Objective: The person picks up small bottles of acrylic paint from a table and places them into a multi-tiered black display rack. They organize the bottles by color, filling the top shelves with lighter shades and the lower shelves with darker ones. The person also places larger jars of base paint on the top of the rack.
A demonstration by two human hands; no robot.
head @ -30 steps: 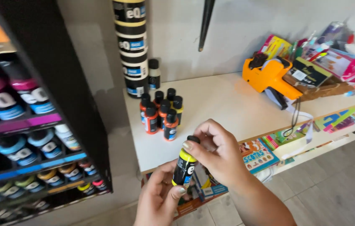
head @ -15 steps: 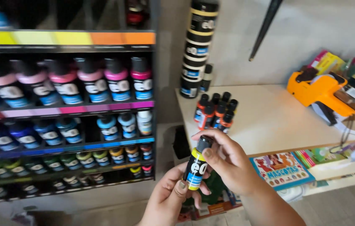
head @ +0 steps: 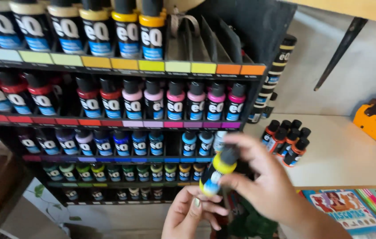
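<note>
Top rack (head: 223, 26) row: open slots right of the orange-capped bottle (head: 151, 31), dividers only. Lower rows packed. White shelf (head: 343, 155): bare middle between orange bottle cluster (head: 287, 137) and orange label gun (head: 374, 121).

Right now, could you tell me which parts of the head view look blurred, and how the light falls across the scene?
In the head view, the yellow paint bottle and the right hand gripping it are smeared by motion blur, the left hand less so; the rack of paint bottles stays fairly sharp; soft daylight brightens the white shelf, while the rack's lower rows sink into shadow.
</note>
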